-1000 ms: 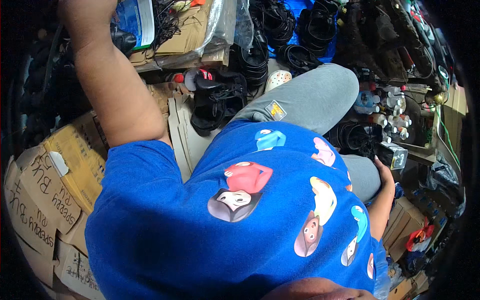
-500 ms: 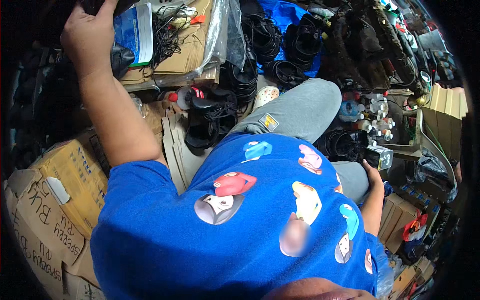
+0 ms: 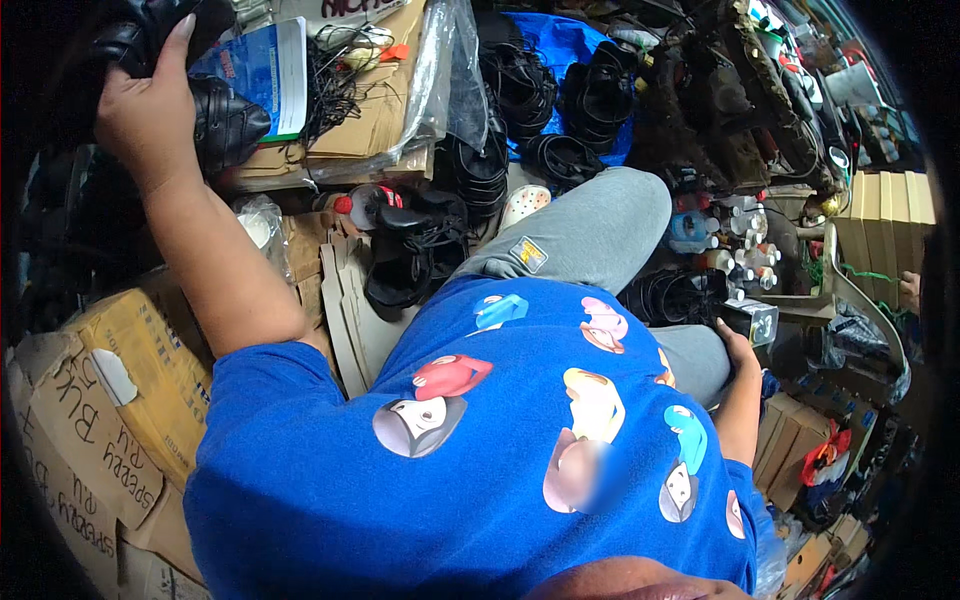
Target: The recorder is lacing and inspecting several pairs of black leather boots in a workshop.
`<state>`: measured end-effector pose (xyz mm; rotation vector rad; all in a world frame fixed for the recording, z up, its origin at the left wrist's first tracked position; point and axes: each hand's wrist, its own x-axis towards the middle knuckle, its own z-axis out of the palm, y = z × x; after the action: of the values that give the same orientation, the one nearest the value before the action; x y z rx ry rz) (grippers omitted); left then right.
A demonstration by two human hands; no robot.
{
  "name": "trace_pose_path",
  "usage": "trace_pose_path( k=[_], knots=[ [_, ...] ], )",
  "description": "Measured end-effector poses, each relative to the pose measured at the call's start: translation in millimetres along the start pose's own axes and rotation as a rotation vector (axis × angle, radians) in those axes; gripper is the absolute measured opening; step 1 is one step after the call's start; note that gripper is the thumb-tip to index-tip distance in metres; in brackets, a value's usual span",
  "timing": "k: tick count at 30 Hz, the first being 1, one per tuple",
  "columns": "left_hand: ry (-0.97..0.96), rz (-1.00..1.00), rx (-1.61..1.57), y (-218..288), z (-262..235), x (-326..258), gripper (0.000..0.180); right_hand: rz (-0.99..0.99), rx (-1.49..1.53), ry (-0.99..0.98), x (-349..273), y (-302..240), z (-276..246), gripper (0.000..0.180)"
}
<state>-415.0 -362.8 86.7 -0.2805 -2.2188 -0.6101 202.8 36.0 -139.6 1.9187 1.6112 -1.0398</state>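
My left hand (image 3: 150,125) is raised at the upper left, fingers closed round a black leather shoe (image 3: 130,42); dark surroundings hide part of it. Just right of that wrist, another black shoe (image 3: 228,122) lies beside a blue-and-white booklet (image 3: 262,75). My right hand (image 3: 738,350) is low beside my grey-trousered leg, next to a black laced shoe (image 3: 680,295) and a small box with a clear side (image 3: 755,322). Most of its fingers are hidden, so whether it grips anything does not show.
Black shoes (image 3: 415,245) stand ahead of me, more of them on a blue sheet (image 3: 560,30). Flat cardboard (image 3: 370,125) carries tangled black cord (image 3: 335,85). Small bottles (image 3: 740,240) cluster at the right. Cardboard boxes (image 3: 130,375) crowd my left side.
My left hand has shifted a little left and down in the picture, and more of the black shoe in it shows. My right hand stays by my leg.
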Motion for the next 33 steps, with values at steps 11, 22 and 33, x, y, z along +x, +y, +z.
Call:
trace_pose_path(
  k=[11, 22, 33],
  knots=[
    [0.101, 0.184, -0.064, -18.9, -33.0, -0.2, 0.05, -0.088, 0.14, -0.043, 14.7, -2.2, 1.2, 0.067],
    [-0.026, 0.317, 0.403, -58.4, -80.2, 4.0, 0.054, -0.367, 0.136, -0.034, -40.3, 19.4, 5.2, 0.052],
    [0.143, 0.096, 0.37, -59.3, -100.2, 4.4, 0.043, -0.646, 0.406, 0.069, -173.0, -72.6, 42.7, 0.052]
  ],
)
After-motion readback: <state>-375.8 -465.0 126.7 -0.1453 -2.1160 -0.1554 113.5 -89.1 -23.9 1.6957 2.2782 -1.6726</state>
